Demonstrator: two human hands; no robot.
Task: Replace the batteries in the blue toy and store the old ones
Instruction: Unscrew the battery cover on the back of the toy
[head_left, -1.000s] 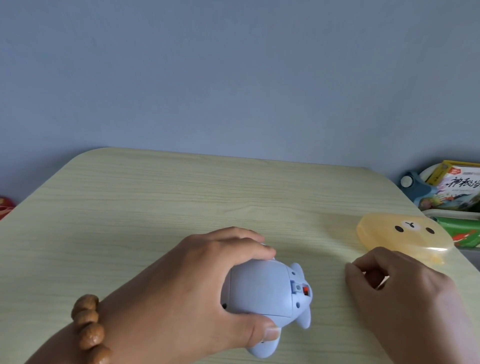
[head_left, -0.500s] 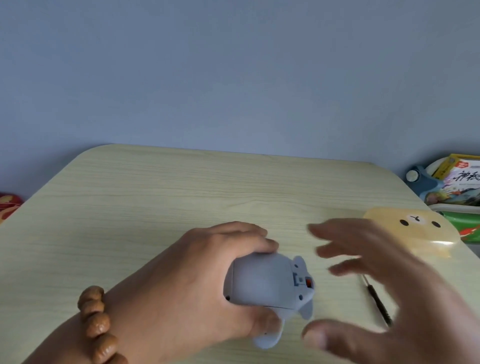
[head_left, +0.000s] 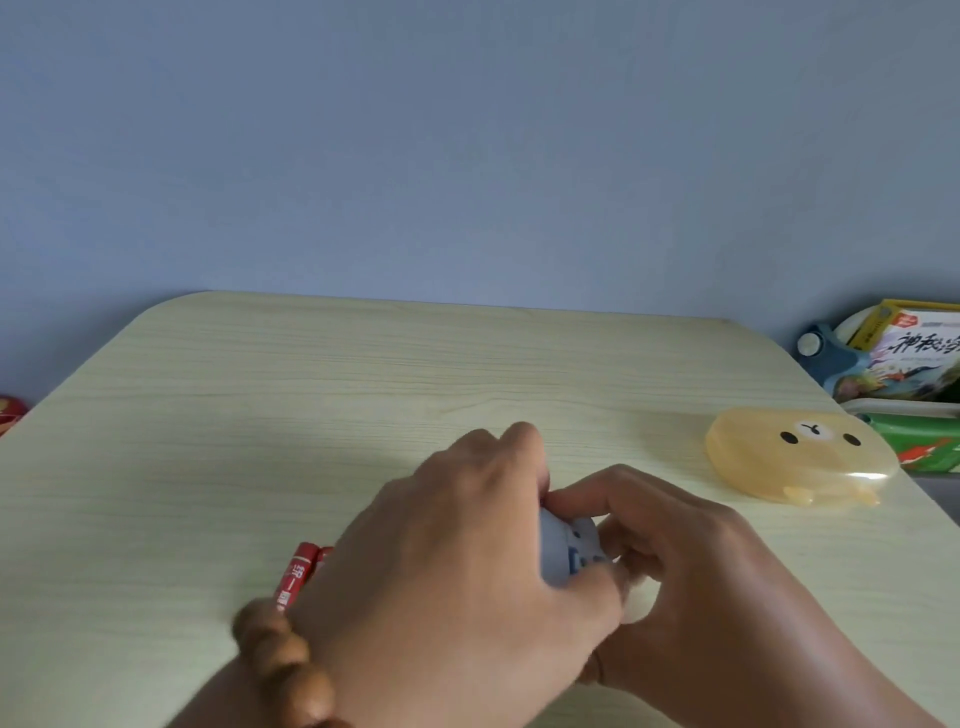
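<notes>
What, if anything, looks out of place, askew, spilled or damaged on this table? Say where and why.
Nothing stands out. The left hand and right hand grip the blue toy. The red batteries lie on the table beside the left wrist. The yellow bear case lies flat near the right edge. Nothing looks spilled or broken.

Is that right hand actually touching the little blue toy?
Touching. The head view shows the right hand with its curled fingers lying against the end of the blue toy, no gap, while the left hand grips it.
</notes>
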